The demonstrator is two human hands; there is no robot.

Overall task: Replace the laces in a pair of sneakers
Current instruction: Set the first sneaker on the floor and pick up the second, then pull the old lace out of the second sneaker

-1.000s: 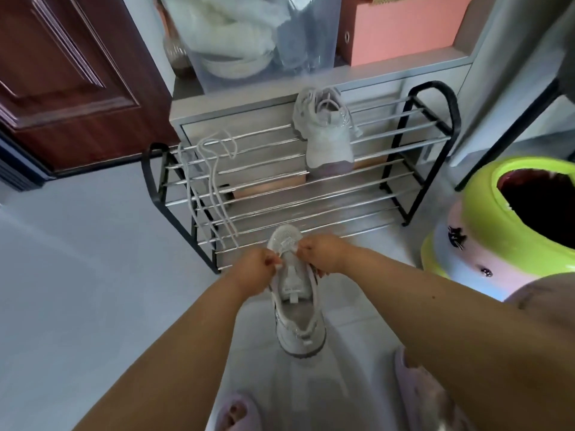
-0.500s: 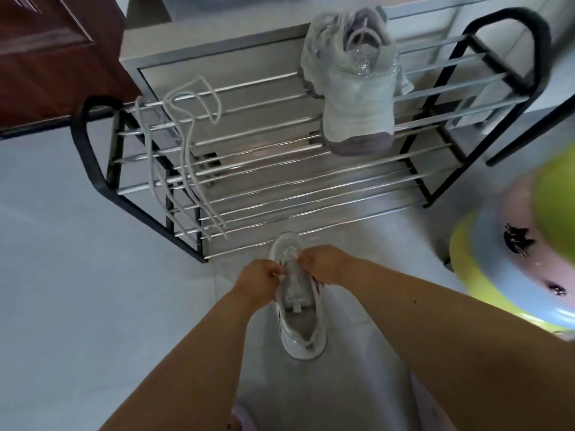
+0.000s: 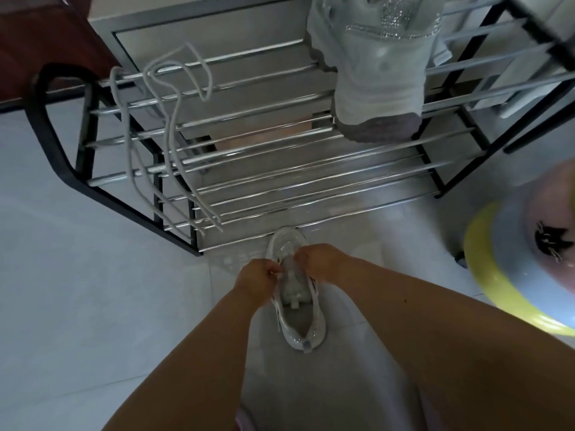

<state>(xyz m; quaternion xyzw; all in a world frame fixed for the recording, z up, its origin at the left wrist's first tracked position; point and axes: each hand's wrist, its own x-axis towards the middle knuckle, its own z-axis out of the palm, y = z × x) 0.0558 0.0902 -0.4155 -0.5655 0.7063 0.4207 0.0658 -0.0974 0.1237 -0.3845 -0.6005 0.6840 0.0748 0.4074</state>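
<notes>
no readable text or labels anywhere.

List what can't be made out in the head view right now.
- Fingertips of left hand and right hand: curled over the floor sneaker; what they pinch is hidden.
- Rack sneaker: heel end cut off by top edge.
- Yellow-rimmed object: motion-blurred, cut by right edge.
- Loose laces on the rack: tips too small to read.

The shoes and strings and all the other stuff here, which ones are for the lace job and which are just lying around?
For the job:
- sneaker on the floor, held near its toe end by the left hand and right hand
- second sneaker on the shoe rack
- loose laces draped over the rack's bars

Just lying about:
- colourful tub on the right
- wooden door
</notes>
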